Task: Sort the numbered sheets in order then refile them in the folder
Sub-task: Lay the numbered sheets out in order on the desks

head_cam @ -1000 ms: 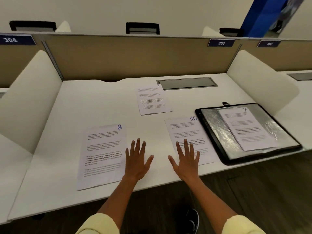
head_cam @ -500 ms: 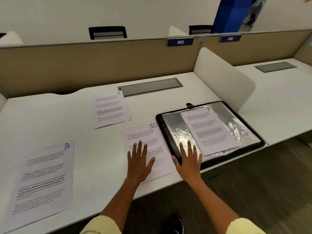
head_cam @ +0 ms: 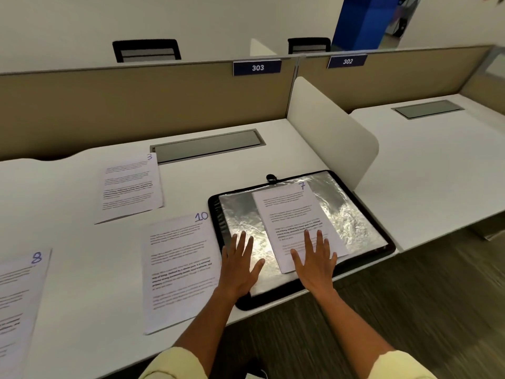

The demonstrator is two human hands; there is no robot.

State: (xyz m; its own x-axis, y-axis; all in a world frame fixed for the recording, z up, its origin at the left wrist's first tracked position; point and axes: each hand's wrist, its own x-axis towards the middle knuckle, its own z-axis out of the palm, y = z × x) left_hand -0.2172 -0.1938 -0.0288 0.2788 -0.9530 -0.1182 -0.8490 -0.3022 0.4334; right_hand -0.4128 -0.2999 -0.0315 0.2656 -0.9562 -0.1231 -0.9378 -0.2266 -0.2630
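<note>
Head view: both flat hands over the folder.

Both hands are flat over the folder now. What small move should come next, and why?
Probably the right hand should pinch sheet 7 and lift it off the folder. Its fingers already lie on that sheet, and sheets 3, 8 and 10 lie unsorted on the desk.
</note>
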